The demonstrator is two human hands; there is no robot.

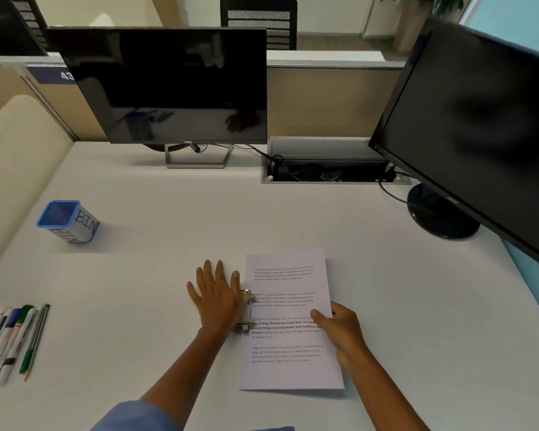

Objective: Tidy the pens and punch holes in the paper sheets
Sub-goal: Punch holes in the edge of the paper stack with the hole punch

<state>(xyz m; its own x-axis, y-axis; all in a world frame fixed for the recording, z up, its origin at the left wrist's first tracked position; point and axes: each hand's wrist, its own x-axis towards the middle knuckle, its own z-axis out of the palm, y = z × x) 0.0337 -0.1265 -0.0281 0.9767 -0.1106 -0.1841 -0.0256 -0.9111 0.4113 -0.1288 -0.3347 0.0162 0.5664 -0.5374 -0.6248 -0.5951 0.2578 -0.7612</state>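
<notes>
1. The small grey metal hole punch (246, 311) sits on the left long edge of the stack of white printed paper sheets (290, 318), near the middle of the white desk (168, 213), a little toward 5 o'clock.
2. The left hand (215, 298) lies flat over the punch, fingers straight and spread wide, pointing to 12 o'clock; its palm covers the punch's left part, so only the right side shows.
3. The right hand (339, 329) rests on the sheets at 3 o'clock from the punch, fingers loosely bent, thumb tip pressed on the paper, holding nothing.
4. The sheets lie lengthwise from 12 to 6 o'clock, with four blocks of text facing the person.
5. A row of pens, markers and a pencil (11, 340) lies loose on the desk at 9 o'clock from the punch, well apart, at the left edge of view.
6. A blue-rimmed square pen cup labelled "BIN" (67, 220) stands at 10 o'clock; what shows of its inside is only mesh wall.
7. A black flat monitor (168, 85) stands at 12 o'clock, a second black monitor (479, 126) at 2 o'clock, and an open grey cable tray (330, 172) with plugs and wires lies between them.
</notes>
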